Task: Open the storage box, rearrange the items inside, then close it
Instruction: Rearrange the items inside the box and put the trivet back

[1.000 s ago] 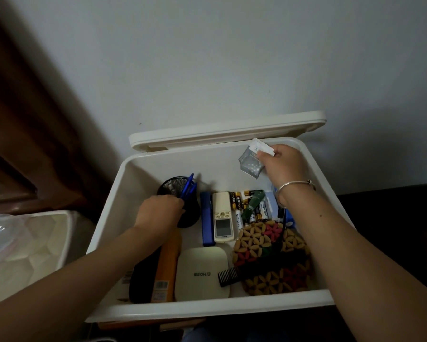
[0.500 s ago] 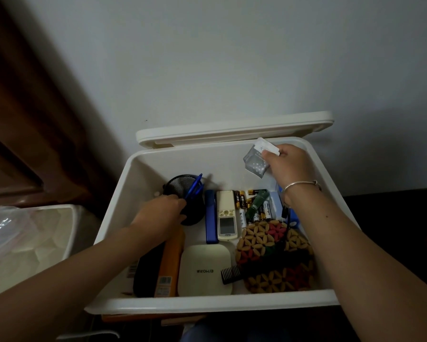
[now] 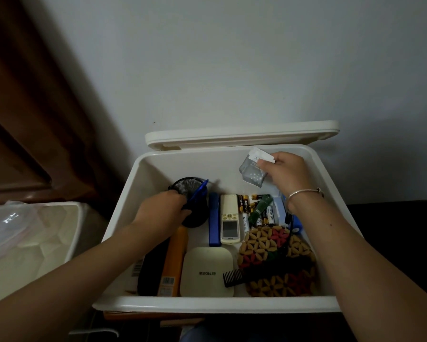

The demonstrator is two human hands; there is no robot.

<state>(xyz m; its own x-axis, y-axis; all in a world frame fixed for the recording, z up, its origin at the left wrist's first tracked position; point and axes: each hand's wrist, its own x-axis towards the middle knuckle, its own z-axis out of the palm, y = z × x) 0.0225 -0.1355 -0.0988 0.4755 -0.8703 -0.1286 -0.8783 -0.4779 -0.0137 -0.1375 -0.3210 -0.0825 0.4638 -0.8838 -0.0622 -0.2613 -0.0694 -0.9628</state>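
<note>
Both forearms are bare, just a thin silver bangle (image 3: 304, 193) with a tiny clasp on the right wrist.

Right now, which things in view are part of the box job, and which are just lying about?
Job: storage box, its raised lid, mesh pen cup gripped by the left hand, clear packet pinched by the right hand, remote, batteries, comb, cream case.
Lying about: lined bin left of the box, brown wooden panel.
</note>
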